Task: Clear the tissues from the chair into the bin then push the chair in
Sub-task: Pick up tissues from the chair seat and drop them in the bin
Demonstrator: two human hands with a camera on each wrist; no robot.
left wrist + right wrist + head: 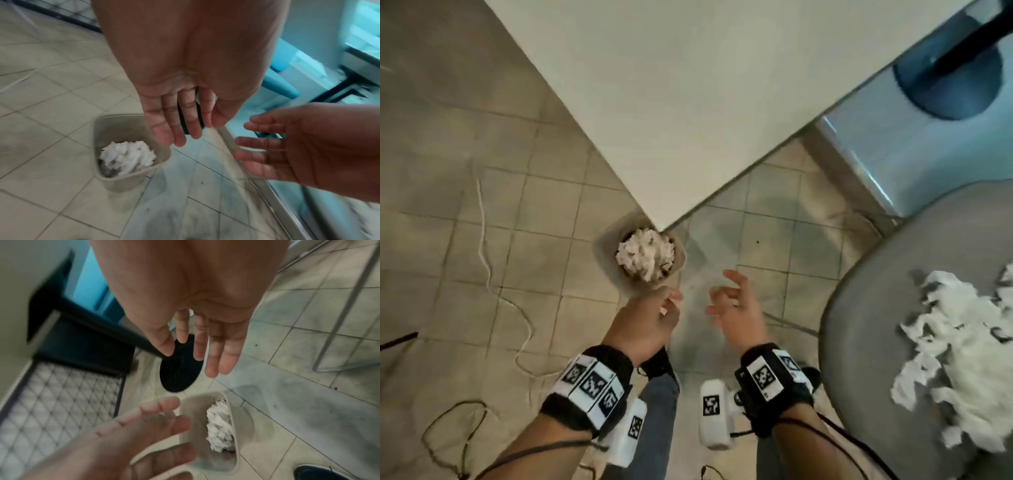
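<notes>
A small beige bin [610, 244] stands on the tiled floor by the table corner, with a heap of white tissues [645, 254] in it. My left hand [654, 313] hangs just in front of the bin, fingers relaxed and empty, as the left wrist view shows [180, 123]. My right hand [732, 301] hovers to the right of it, fingers spread and empty [205, 350]. The grey chair [866, 329] sits at the right, with a pile of torn white tissues [962, 373] on its seat. The bin [115, 180] and its tissues [127, 157] lie below my fingers.
A white table [671, 85] fills the top middle, its corner above the bin. A dark round table base [948, 78] stands on the floor at top right. White and black cables [482, 222] trail over the floor at the left. My shoes and legs are at the bottom.
</notes>
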